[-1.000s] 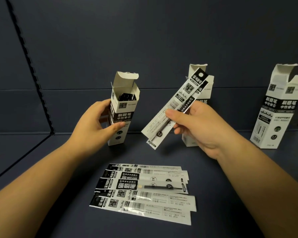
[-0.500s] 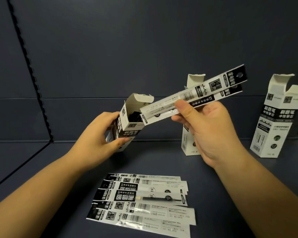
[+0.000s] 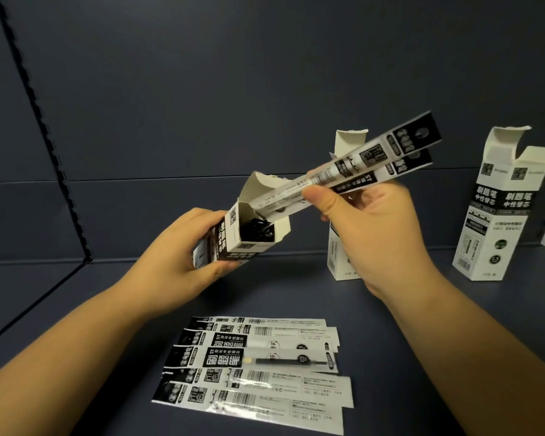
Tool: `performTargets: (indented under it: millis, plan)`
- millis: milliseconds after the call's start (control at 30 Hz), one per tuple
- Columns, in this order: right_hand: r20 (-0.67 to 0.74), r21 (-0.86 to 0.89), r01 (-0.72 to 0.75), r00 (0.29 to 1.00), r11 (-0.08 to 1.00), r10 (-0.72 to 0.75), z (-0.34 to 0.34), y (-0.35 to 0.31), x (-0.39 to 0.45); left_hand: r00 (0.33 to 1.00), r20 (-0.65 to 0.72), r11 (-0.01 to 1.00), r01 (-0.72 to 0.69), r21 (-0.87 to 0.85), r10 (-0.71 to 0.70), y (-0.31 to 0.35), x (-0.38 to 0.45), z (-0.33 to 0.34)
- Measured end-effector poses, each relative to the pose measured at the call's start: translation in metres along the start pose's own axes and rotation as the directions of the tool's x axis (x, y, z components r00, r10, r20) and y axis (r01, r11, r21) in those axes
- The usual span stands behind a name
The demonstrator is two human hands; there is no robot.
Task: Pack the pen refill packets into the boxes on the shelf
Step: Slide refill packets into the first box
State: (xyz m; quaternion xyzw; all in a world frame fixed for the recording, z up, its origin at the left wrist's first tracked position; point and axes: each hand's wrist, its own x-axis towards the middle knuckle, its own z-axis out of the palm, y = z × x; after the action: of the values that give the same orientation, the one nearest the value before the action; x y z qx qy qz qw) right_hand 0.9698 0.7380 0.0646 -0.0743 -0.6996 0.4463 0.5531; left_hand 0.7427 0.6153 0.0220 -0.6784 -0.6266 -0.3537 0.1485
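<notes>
My left hand [image 3: 183, 262] grips a white and black refill box [image 3: 249, 234], tilted with its open top toward the right; dark refill ends show inside. My right hand [image 3: 372, 228] pinches two pen refill packets [image 3: 359, 165] held together, long and slanted. Their lower left ends sit in the box's mouth under the raised flap. Several more refill packets [image 3: 255, 369] lie fanned on the dark shelf floor between my forearms.
A second open box [image 3: 340, 262] stands behind my right hand, partly hidden. A third open box [image 3: 497, 215] stands at the right. The dark shelf back wall [image 3: 265, 89] rises close behind them. A side panel edge [image 3: 44, 136] runs down the left.
My left hand has tilted the box further toward the right. My right hand has swung the packets flatter and slid their lower ends into the box's opening.
</notes>
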Motion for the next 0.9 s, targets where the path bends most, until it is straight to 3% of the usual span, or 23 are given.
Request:
performTargets:
  millis: [167, 400, 500, 600, 700, 833, 900]
  plan:
    - [0.047, -0.045, 0.004, 0.999, 0.999, -0.002, 0.002, 0.002, -0.002, 1.0, 0.016, 1.0, -0.018, 0.001, 0.018, 0.002, -0.001, 0.001]
    - [0.224, -0.328, -0.164, 0.943, 0.93, 0.245, 0.012, 0.017, -0.005, 0.999, 0.034, 1.0, -0.008, 0.003, 0.008, 0.006, 0.0, 0.006]
    - [0.224, -0.235, -0.192, 0.943, 0.953, 0.245, 0.01, 0.013, -0.005, 1.0, -0.006, 1.0, 0.026, -0.014, -0.026, 0.004, 0.0, 0.005]
    - [0.126, -0.147, -0.156, 0.976, 0.977, 0.175, 0.007, 0.009, -0.002, 0.999, -0.019, 0.998, 0.05, -0.025, -0.051, 0.004, -0.001, 0.005]
    - [0.078, -0.168, -0.108, 0.989, 0.98, 0.122, 0.012, 0.009, -0.002, 1.0, 0.014, 1.0, 0.026, -0.002, -0.026, 0.008, 0.0, 0.006]
    - [0.144, -0.288, -0.137, 0.972, 0.948, 0.184, 0.015, 0.014, -0.002, 0.999, 0.019, 0.999, 0.032, -0.001, -0.032, 0.01, 0.001, 0.007]
    - [0.166, -0.271, -0.085, 0.977, 0.959, 0.133, 0.012, 0.013, -0.001, 0.999, 0.0, 0.999, 0.041, -0.011, -0.041, 0.009, 0.0, 0.006]
